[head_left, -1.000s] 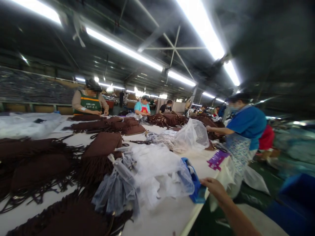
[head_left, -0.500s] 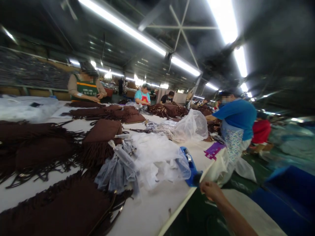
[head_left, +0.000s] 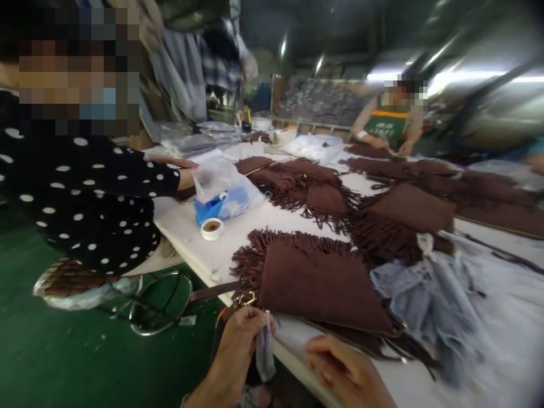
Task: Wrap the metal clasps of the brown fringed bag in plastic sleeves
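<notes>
My left hand (head_left: 242, 334) is closed at the front edge of the table, its fingertips pinching a narrow greyish plastic sleeve (head_left: 265, 351) that hangs down. Just beyond it lies a dark brown fringed bag (head_left: 318, 283), flap upward, with gold-coloured hardware and a strap (head_left: 215, 292) reaching past the table edge. My left fingers are right by that hardware; whether they touch it I cannot tell. To the right, my right hand (head_left: 344, 362) hovers over the table edge, somewhat blurred, fingers loosely bent and apart, with nothing visible in them. Crumpled grey plastic sleeves (head_left: 429, 294) lie beside the bag.
More brown fringed bags (head_left: 408, 209) cover the table (head_left: 187, 235). A white roll (head_left: 212, 228) and a blue object (head_left: 212, 208) with clear plastic sit at the left corner. One person in a dotted top (head_left: 76, 192) works close by; another in a green apron (head_left: 389, 124) stands across.
The view has swung left, away from the blue dispenser at the right edge. One hand, earlier stretched out there, is gone from that spot; both hands now show by the nearest brown bag.
</notes>
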A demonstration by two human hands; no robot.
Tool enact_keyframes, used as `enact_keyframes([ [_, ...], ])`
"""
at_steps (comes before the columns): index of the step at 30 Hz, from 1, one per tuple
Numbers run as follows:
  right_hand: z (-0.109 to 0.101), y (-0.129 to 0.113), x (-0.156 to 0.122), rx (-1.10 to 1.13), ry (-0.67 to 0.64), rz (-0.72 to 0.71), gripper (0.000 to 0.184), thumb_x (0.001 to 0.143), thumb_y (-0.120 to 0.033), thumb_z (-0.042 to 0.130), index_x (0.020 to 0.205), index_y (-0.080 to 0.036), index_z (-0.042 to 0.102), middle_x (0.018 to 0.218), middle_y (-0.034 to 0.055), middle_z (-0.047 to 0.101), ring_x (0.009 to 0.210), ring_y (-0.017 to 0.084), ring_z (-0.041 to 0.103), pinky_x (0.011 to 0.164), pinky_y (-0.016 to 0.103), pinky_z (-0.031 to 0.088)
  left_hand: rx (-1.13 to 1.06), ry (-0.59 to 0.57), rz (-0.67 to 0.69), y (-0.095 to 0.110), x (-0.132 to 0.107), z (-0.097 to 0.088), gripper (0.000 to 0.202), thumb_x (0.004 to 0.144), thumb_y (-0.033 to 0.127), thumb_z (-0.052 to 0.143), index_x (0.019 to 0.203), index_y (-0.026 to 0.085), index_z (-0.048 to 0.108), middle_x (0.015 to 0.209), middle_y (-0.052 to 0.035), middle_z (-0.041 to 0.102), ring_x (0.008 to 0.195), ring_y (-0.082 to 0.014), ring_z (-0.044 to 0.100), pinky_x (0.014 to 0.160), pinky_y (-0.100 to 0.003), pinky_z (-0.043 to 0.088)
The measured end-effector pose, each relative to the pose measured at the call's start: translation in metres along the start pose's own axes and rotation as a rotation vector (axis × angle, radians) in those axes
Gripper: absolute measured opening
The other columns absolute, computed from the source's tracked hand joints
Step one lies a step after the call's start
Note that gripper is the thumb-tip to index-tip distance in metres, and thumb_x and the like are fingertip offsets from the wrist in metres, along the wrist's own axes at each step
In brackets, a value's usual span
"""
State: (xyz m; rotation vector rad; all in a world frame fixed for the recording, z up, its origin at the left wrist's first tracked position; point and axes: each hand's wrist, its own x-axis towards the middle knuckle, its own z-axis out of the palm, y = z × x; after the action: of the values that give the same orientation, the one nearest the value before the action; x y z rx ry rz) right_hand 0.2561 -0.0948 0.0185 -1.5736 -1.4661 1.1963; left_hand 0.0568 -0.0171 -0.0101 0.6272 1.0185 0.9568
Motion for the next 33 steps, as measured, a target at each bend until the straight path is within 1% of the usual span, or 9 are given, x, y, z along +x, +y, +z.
enact_keyframes([
  [2,0.019,-0.022,0.032,0.000,-0.044,-0.089,0.022,0.092,-0.032,0.048,0.093,-0.025,0.069,0.075,-0.0021,0.064,0.064,0.012,0.055,0.061,0.019,0.042,-0.037,-0.014,-0.005,-0.002,0.001,0.003,0.023,0.076,0.030,0.074,0.077,0.013,0.059,0.065,-0.0023,0.063,0.055,-0.0102,0.054,0.052,-0.019,0.041],
  [6,0.036,-0.031,0.060,-0.061,-0.075,-0.176,0.025,0.093,-0.016,0.044,0.096,-0.024,0.068,0.080,-0.0027,0.065,0.071,0.012,0.058,0.065,0.019,0.040,-0.109,-0.024,-0.008,-0.005,0.001,0.000,0.027,0.075,0.032,0.077,0.080,0.013,0.059,0.067,-0.0043,0.066,0.056,-0.0126,0.058,0.056,-0.022,0.044],
  [11,0.044,-0.040,0.066,-0.399,-0.007,-0.219,0.025,0.094,-0.015,0.044,0.096,-0.025,0.067,0.082,0.0001,0.064,0.073,0.015,0.060,0.067,0.023,0.040,-0.132,0.005,0.013,-0.015,0.004,-0.007,0.032,0.074,0.038,0.079,0.081,0.012,0.062,0.072,-0.0068,0.068,0.063,-0.0140,0.061,0.060,-0.022,0.045],
  [14,0.047,-0.046,0.068,-0.582,-0.011,-0.190,0.023,0.094,-0.015,0.046,0.092,-0.027,0.066,0.080,-0.0006,0.062,0.069,0.015,0.061,0.062,0.023,0.037,-0.204,0.017,0.004,-0.022,0.008,-0.008,0.039,0.066,0.043,0.084,0.076,0.012,0.063,0.067,-0.0050,0.067,0.059,-0.0126,0.059,0.057,-0.020,0.043],
  [17,0.047,-0.048,0.071,-0.680,-0.036,-0.189,0.022,0.093,-0.012,0.048,0.091,-0.027,0.065,0.079,-0.0015,0.062,0.068,0.015,0.061,0.060,0.023,0.035,-0.244,0.036,-0.002,-0.028,0.012,-0.007,0.041,0.062,0.045,0.086,0.072,0.013,0.063,0.060,-0.0033,0.065,0.052,-0.0105,0.056,0.051,-0.018,0.040],
  [21,0.041,-0.044,0.073,-0.618,-0.100,-0.222,0.023,0.091,-0.009,0.050,0.094,-0.027,0.065,0.083,-0.0021,0.063,0.072,0.014,0.061,0.062,0.022,0.036,-0.222,0.023,0.037,-0.035,0.015,-0.010,0.041,0.064,0.047,0.085,0.073,0.012,0.064,0.060,-0.0039,0.065,0.051,-0.0097,0.056,0.050,-0.016,0.039],
  [25,0.034,-0.041,0.076,-0.447,-0.132,-0.239,0.023,0.097,-0.017,0.044,0.094,-0.027,0.065,0.081,-0.0028,0.062,0.074,0.013,0.060,0.067,0.021,0.038,-0.169,0.003,0.044,-0.039,0.016,-0.016,0.042,0.068,0.050,0.082,0.077,0.013,0.065,0.064,-0.0054,0.067,0.054,-0.0104,0.057,0.052,-0.017,0.040],
  [29,0.035,-0.044,0.080,-0.557,-0.153,-0.195,0.024,0.090,-0.010,0.049,0.090,-0.027,0.065,0.078,-0.0040,0.062,0.070,0.013,0.059,0.064,0.021,0.036,-0.138,-0.015,0.059,-0.039,0.016,-0.016,0.039,0.070,0.049,0.081,0.078,0.014,0.067,0.068,-0.0064,0.068,0.058,-0.0126,0.059,0.057,-0.020,0.044],
  [33,0.041,-0.050,0.081,-0.736,-0.151,-0.184,0.023,0.088,-0.009,0.051,0.088,-0.029,0.063,0.078,-0.0041,0.064,0.069,0.015,0.062,0.061,0.024,0.033,-0.172,0.033,0.070,-0.037,0.014,-0.013,0.042,0.063,0.050,0.084,0.074,0.014,0.068,0.064,-0.0063,0.068,0.057,-0.0138,0.058,0.057,-0.021,0.044],
])
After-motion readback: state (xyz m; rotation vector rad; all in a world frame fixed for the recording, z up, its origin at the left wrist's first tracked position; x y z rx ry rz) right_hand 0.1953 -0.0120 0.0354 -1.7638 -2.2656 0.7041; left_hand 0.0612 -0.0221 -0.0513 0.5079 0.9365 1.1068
